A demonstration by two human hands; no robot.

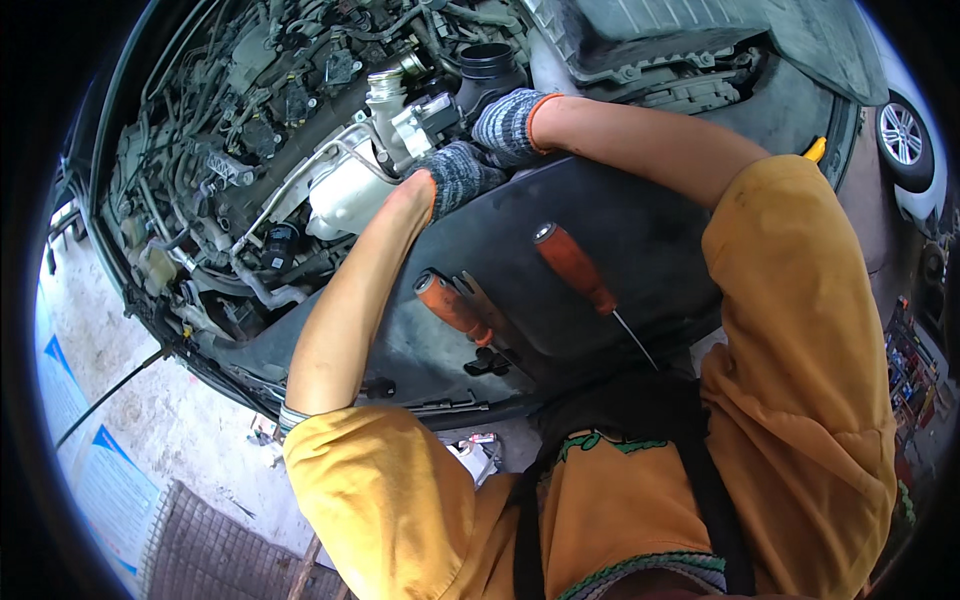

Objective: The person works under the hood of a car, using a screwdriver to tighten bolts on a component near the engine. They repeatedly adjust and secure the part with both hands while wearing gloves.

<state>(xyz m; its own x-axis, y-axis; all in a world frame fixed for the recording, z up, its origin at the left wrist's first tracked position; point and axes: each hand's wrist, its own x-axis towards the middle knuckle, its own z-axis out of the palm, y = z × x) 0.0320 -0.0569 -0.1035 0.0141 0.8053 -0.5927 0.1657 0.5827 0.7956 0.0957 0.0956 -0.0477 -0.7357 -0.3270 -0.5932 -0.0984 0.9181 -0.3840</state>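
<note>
"Head view: what are you grasping?"
"I can't tell; my left hand and right hand are hiding their grip, sitting just beside the silver engine part."

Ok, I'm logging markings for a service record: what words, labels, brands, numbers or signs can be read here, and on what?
None can be read clearly.
Pale blue sheet at lower left: rows of what looks like print, too small to read.
Black cylindrical part left of the forearms: a pale marking, too small to read.
</note>
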